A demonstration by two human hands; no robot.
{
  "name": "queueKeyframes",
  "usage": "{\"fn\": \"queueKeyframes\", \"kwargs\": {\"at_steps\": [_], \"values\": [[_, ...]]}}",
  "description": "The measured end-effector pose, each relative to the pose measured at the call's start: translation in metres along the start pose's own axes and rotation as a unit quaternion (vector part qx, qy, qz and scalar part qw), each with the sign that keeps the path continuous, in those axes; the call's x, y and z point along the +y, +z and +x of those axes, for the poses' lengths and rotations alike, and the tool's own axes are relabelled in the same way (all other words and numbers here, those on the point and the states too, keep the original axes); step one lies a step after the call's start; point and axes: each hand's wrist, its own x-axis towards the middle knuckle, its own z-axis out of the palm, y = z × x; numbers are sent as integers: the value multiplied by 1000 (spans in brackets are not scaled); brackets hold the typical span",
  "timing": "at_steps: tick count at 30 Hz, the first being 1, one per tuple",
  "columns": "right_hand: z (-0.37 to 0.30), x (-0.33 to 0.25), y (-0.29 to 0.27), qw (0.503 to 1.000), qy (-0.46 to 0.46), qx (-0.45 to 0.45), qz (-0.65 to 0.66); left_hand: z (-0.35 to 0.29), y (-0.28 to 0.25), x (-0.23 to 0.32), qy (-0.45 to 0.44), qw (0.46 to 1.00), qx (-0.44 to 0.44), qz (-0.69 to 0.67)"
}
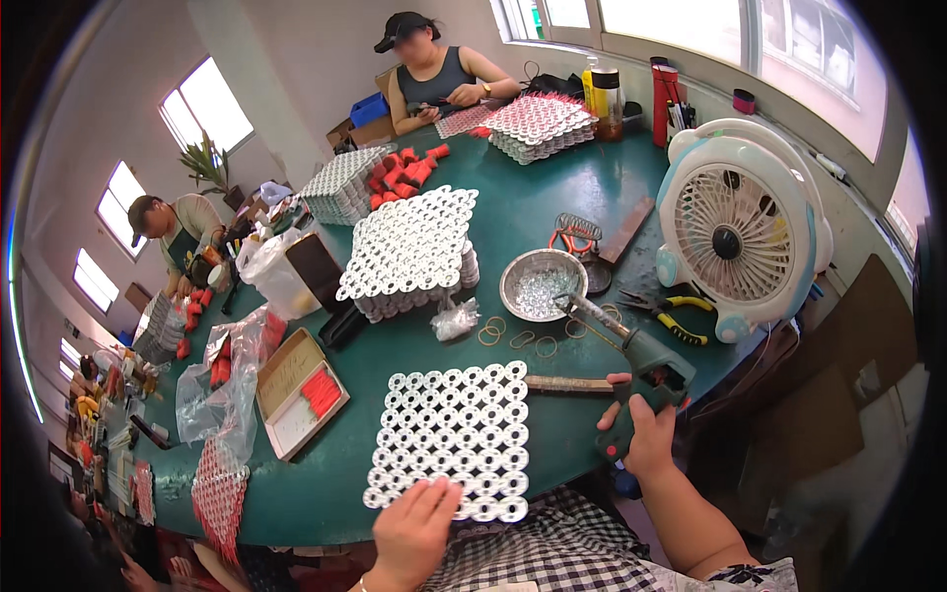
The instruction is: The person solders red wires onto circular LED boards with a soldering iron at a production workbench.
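Note:
A white lattice panel of joined rings (449, 434) lies flat on the green table in front of me. My left hand (419, 523) rests on its near edge, fingers stretched out and lying flat. My right hand (646, 434) is wrapped round the handle of a dark green power screwdriver (651, 355) at the right. Its long metal bit points up and left, the tip over a metal bowl (545, 284) with many small shiny pieces. A flat wooden bar (567, 385) runs from beside the panel's right edge toward my right hand.
Stacked white panels (409, 247) stand beyond. Pliers with yellow handles (681, 321) lie before a white fan (730, 237). Rubber bands (546, 346) lie near the bowl. An open cardboard box (301, 395) holds red pieces. Two co-workers (434, 79) sit farther off.

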Motion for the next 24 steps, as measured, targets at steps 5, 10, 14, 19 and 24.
{"fn": "queueKeyframes", "kwargs": {"at_steps": [5, 10, 14, 19, 24], "values": [[3, -6, 3, 999, 9, 38, 30, 22, -4, -11, 9, 972, -198, -123], [9, -12, -5, 997, -68, 35, -9, 109, 50, -5, 66, 976, 2, -210], [11, -8, -5, 998, -41, 31, 23, 140, 99, 0, 77, 979, -23, -186], [11, -10, -9, 992, -32, 78, 90, 148, 109, -3, 163, 982, 28, -95], [19, -7, -11, 998, -21, 45, 44, 134, 113, -21, 138, 985, 63, -86]]}}
